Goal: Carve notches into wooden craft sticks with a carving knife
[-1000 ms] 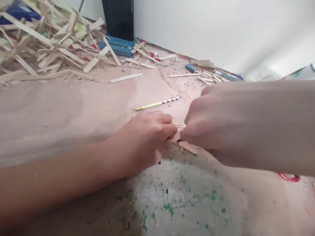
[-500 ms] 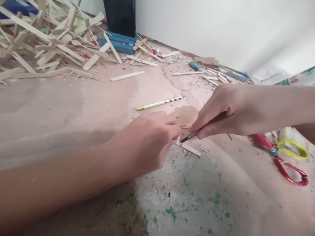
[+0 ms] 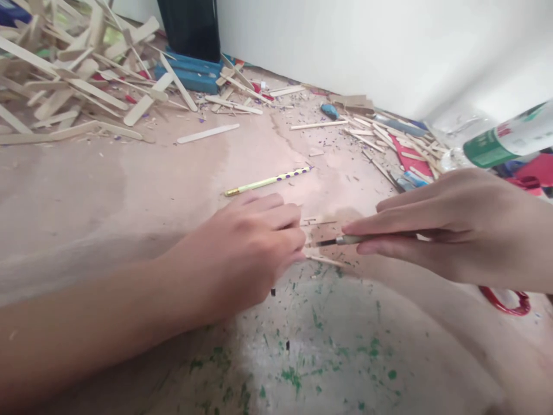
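My right hand (image 3: pixel 449 227) is closed around the handle of a craft knife (image 3: pixel 352 239), its dark blade pointing left and lying nearly flat above the table. Opposite it, my left hand (image 3: pixel 254 248) has its fingers curled and presses a thin wooden craft stick (image 3: pixel 325 261) against the tabletop. The stick's free end sticks out to the right of my fingertips, and the rest is under my hand. Small wood slivers (image 3: pixel 317 221) lie just beyond the blade. A pale yellow pencil (image 3: pixel 268 182) with purple dots rests behind my left hand.
Loose craft sticks (image 3: pixel 82 86) are heaped at the back left beside a blue block (image 3: pixel 190 75). More sticks and scraps (image 3: pixel 389 135) lie at the back right, near a bottle with a green label (image 3: pixel 492 147). One red scissor handle (image 3: pixel 510 301) shows below my right wrist.
My right hand has drawn back to the right and lowered, with the knife blade now flatter and farther from the stick. It now covers most of the scissors. The view has shifted slightly right.
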`<state>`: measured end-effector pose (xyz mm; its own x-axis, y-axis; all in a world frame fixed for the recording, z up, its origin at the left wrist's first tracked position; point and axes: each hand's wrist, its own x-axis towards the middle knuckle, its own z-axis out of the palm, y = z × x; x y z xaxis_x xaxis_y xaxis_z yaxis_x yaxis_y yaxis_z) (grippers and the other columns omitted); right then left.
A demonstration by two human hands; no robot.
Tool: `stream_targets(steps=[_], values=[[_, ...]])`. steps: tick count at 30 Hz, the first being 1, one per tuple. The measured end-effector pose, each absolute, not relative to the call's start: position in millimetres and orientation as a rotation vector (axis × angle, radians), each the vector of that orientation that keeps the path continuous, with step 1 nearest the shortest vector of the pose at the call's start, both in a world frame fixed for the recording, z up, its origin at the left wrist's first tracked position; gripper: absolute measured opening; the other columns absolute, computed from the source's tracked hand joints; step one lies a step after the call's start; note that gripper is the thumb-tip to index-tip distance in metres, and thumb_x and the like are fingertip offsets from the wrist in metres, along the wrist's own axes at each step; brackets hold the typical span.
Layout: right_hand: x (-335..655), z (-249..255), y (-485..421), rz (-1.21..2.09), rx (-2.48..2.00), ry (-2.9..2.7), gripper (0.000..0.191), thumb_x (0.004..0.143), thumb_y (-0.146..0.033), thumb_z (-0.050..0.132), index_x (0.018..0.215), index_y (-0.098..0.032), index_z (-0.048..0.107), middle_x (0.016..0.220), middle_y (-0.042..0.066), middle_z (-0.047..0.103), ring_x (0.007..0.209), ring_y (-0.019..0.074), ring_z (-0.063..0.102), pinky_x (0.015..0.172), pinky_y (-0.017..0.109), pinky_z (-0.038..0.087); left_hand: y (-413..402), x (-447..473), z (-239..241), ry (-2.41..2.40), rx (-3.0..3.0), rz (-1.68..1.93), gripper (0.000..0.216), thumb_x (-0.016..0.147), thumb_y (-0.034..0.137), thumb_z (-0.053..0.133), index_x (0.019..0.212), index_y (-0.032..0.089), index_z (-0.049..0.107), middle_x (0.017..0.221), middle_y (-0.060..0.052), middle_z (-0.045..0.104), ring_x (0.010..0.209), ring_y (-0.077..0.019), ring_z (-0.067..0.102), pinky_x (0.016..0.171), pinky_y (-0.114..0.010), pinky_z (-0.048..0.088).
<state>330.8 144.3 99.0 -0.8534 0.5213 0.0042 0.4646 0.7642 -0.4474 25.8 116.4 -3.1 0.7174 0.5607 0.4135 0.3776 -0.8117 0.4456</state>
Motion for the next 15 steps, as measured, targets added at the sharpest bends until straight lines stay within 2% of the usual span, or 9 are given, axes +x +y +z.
stream_targets(steps=[2, 4, 8, 12, 15], values=[[341.2, 95.7, 137.0, 0.636, -0.923, -2.741, 0.024, 0.122, -0.034, 0.076, 0.129, -0.024, 0.097, 0.104, 0.003, 0.096, 0.067, 0.0153, 0.083, 0.058, 0.029, 0.06, 114.9, 26.7, -4.5, 0.711, 2.632, 0.782, 0.037, 0.124, 0.014, 0.06, 0.094, 0.02, 0.081, 0.098, -0.002, 0.077, 0.093, -0.024, 0.066, 0.092, -0.042, 0.046], [347.5, 93.4, 128.7, 0.644, -0.991, -2.671, 0.021, 0.12, -0.038, 0.079, 0.13, -0.029, 0.097, 0.103, 0.0, 0.096, 0.065, 0.0157, 0.083, 0.056, 0.03, 0.061, 113.1, 27.1, -3.9, 0.712, 2.618, 0.768, 0.039, 0.126, 0.017, 0.059, 0.096, 0.019, 0.083, 0.097, -0.003, 0.079, 0.093, -0.0248, 0.068, 0.093, -0.043, 0.048], [349.0, 90.4, 114.9, 0.671, -0.987, -2.646, 0.025, 0.121, -0.03, 0.076, 0.138, -0.035, 0.094, 0.103, -0.001, 0.095, 0.07, 0.0148, 0.084, 0.057, 0.029, 0.059, 112.4, 25.2, 2.1, 0.805, 2.529, 0.778, 0.037, 0.127, 0.02, 0.057, 0.106, 0.019, 0.088, 0.104, -0.004, 0.083, 0.096, -0.0254, 0.074, 0.094, -0.042, 0.051], [345.7, 86.4, 116.4, 0.714, -0.926, -2.66, 0.026, 0.122, -0.028, 0.075, 0.141, -0.033, 0.093, 0.088, -0.005, 0.087, 0.061, 0.0065, 0.073, 0.056, 0.022, 0.052, 115.8, 22.2, 9.8, 0.799, 2.503, 0.663, 0.036, 0.12, 0.012, 0.057, 0.103, 0.018, 0.088, 0.105, -0.006, 0.083, 0.097, -0.0251, 0.077, 0.091, -0.04, 0.055], [342.9, 82.5, 124.3, 0.75, -0.879, -2.68, 0.024, 0.122, -0.029, 0.076, 0.14, -0.032, 0.092, 0.085, -0.007, 0.083, 0.059, 0.0046, 0.068, 0.054, 0.021, 0.048, 116.3, 22.0, 12.4, 0.824, 2.498, 0.654, 0.036, 0.117, 0.011, 0.058, 0.1, 0.019, 0.089, 0.105, -0.006, 0.084, 0.097, -0.0249, 0.078, 0.09, -0.04, 0.056]])
